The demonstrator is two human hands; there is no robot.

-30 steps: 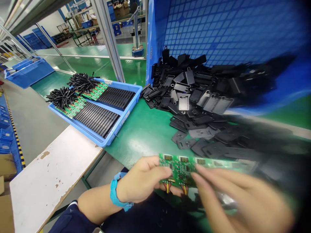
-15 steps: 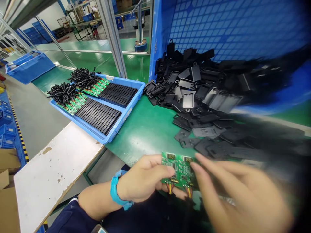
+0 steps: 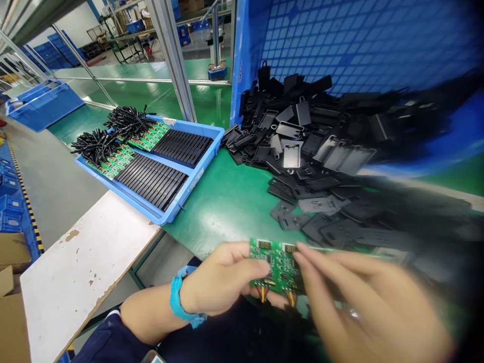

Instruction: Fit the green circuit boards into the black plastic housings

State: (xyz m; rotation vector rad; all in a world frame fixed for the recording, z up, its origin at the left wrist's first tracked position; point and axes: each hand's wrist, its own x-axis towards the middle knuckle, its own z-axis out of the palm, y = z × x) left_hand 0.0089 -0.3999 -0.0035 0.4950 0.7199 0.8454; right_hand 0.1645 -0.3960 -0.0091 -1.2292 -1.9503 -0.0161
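Green circuit board (image 3: pixel 279 267) lies lengthwise across the person's front, its left end pinched by the left hand (image 3: pixel 221 279); the blurred right hand (image 3: pixel 366 310) spreads over it, grip unclear.

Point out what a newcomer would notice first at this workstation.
The green circuit board held in the left hand catches the eye up front, with the right hand reaching across it. Beyond it, a heap of black plastic cases spreads over the green bench. To the left, a blue tray holds rows of boards, black cases and wire bundles.
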